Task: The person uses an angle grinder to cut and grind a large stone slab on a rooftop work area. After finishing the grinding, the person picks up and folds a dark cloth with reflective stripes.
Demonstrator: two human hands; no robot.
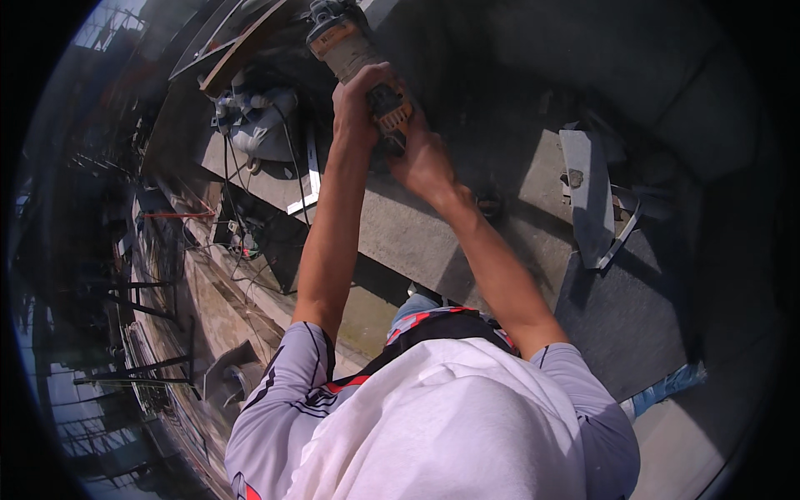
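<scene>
A dusty orange and black handheld power tool (342, 46), which looks like an angle grinder, is held up at the top centre of the view. My left hand (359, 100) is closed around its body, and lower down my right hand (421, 162) grips its rear end. Below the tool lies a concrete step or slab (400, 225) in sun and shadow. A pale bundle (258, 129) with dark cords sits left of my left forearm, beside a white angled strip (310, 192).
Cut grey stone pieces (587, 200) and a dark slab (617, 325) lie at the right. Wooden planks (233, 58) lean at the upper left. Cables (237, 237), rough boards (217, 308) and dark metal bars (142, 367) fill the left side, with scaffolding beyond.
</scene>
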